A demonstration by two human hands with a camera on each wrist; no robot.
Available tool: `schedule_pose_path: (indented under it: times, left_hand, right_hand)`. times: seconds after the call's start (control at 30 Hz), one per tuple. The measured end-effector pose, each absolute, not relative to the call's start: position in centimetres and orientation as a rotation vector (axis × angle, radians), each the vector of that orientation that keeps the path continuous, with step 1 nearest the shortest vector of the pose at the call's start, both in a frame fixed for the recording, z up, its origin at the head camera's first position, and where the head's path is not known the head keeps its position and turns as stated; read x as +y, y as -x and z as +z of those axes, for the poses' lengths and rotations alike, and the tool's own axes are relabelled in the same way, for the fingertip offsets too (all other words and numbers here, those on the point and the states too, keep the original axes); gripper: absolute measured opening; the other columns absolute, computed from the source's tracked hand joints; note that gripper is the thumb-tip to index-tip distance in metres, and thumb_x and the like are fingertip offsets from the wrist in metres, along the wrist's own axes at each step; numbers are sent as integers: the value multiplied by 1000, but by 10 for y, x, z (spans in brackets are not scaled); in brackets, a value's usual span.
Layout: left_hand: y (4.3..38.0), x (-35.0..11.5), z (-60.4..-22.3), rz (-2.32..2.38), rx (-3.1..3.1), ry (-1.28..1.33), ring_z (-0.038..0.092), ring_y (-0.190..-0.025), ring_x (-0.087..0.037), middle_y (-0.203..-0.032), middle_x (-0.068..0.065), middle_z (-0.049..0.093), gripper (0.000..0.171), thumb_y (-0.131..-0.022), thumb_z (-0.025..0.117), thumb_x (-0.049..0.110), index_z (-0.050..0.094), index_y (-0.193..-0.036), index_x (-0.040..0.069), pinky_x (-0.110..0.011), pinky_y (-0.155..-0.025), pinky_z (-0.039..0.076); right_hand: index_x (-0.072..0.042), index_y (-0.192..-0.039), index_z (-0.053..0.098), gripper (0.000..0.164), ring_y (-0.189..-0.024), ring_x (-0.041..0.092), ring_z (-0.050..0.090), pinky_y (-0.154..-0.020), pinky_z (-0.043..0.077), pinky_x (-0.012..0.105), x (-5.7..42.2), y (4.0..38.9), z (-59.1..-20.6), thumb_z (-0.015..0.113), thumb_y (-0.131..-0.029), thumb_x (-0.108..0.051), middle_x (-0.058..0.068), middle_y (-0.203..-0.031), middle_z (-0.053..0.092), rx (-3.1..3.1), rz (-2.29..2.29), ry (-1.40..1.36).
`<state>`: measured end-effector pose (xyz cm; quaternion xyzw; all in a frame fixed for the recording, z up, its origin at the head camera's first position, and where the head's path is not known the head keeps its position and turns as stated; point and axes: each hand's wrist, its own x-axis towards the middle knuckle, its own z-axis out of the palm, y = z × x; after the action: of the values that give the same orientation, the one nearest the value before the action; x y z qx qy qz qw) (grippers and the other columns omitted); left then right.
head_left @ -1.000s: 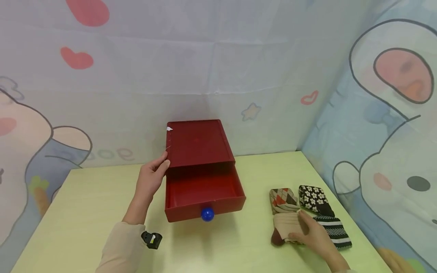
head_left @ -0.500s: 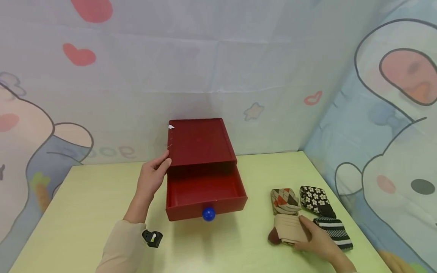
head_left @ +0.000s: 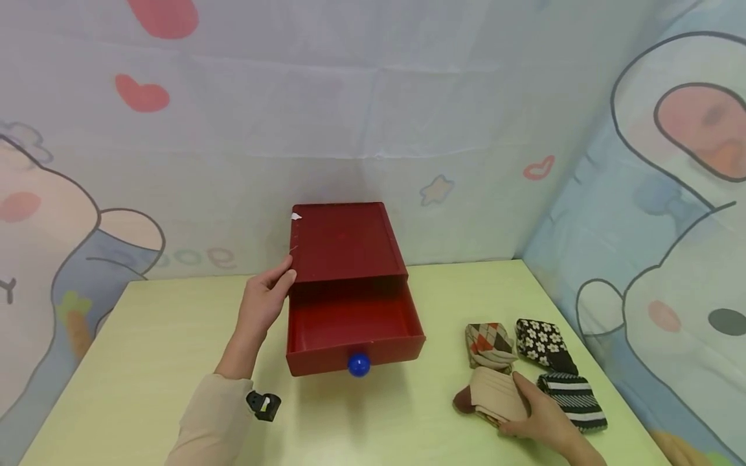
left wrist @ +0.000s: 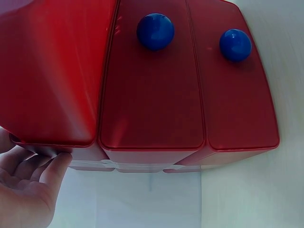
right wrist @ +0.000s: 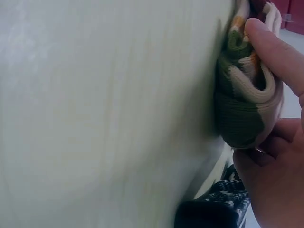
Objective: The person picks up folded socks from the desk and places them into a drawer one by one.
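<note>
A dark red drawer cabinet (head_left: 346, 243) stands at the middle back, its top drawer (head_left: 355, 356) pulled out with a blue knob (head_left: 358, 365). My left hand (head_left: 262, 304) holds the cabinet's left front edge; in the left wrist view its fingers (left wrist: 54, 173) are bent against the side. On the right, my right hand (head_left: 542, 414) grips a folded beige sock (head_left: 498, 395) with a brown end. The right wrist view shows the sock's green and orange folds (right wrist: 242, 104) between thumb and fingers. The palm side is partly hidden in the head view.
Behind the held sock lie a folded argyle sock (head_left: 489, 345) and a black flowered sock (head_left: 544, 345). A black-and-white striped sock (head_left: 574, 401) lies right of my right hand. Two shut drawers with blue knobs (left wrist: 155, 31) show below the pulled-out one. A printed cloth (head_left: 350, 97) hangs behind the table.
My right hand has gripped the beige sock more fully and shifted it slightly toward me, turning it and drawing it away from the argyle sock. The left hand keeps its place on the cabinet.
</note>
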<state>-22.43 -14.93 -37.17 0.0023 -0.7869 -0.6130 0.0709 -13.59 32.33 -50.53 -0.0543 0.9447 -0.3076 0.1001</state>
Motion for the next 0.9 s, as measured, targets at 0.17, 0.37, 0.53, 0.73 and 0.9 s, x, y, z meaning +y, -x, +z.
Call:
schedule_pose_path:
  times: [0.17, 0.37, 0.53, 0.73, 0.9]
  left_hand:
    - [225, -149, -372, -1840, -2367, 2, 41, -127, -18, -139, -3, 43, 44, -95, 51, 23, 45, -136, 8, -34, -95, 44]
    - [224, -149, -372, -1836, -2369, -10, 41, -127, -17, -139, -2, 44, 44, -95, 51, 23, 45, -136, 8, -33, -95, 44]
    - [223, -149, -371, -1824, -2367, -9, 41, -127, -18, -139, -3, 44, 44, -95, 51, 24, 45, -136, 7, -33, -97, 43]
    - [223, -150, -372, -1836, -2358, 45, 39, -129, -20, -141, -5, 41, 45, -96, 50, 22, 43, -137, 5, -35, -97, 42]
    - [223, -150, -371, -1842, -2355, 52, 37, -130, -19, -141, -5, 41, 45, -96, 49, 22, 42, -137, 5, -34, -97, 42]
  right_hand:
    - [16, -136, 29, 111, -123, 47, 37, -95, 38, 55, 325, 137, -510, 84, -59, -41, 34, -136, 35, 2802, -901, 176]
    - [15, -133, 38, 103, -117, 45, 45, -91, 43, 53, 324, 138, -513, 85, -59, -40, 33, -129, 45, 2847, -850, 206]
    - [13, -128, 46, 95, -111, 42, 52, -88, 46, 51, 320, 137, -510, 85, -58, -38, 30, -122, 53, 2869, -817, 187]
    - [10, -125, 51, 84, -103, 38, 59, -80, 51, 46, 316, 137, -511, 85, -59, -31, 27, -114, 59, 2867, -773, 154]
    - [10, -123, 54, 82, -96, 35, 62, -75, 53, 45, 313, 137, -512, 85, -60, -31, 27, -109, 62, 2897, -766, 89]
